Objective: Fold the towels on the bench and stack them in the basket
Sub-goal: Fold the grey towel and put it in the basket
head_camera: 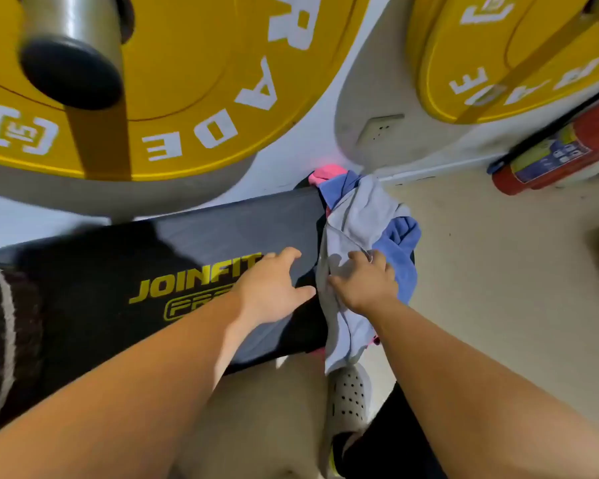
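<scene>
Lying crosswise over bench (187, 243) end: grey towel (357, 216)

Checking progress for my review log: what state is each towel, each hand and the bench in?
grey cloth towel: unfolded, crumpled on top of the pile.
blue cloth towel: unfolded, bunched beneath it.
pink cloth towel: crumpled, mostly buried.
black padded bench: holds the pile at one end.
left hand: open, resting on the bench.
right hand: grips the grey cloth towel.
</scene>
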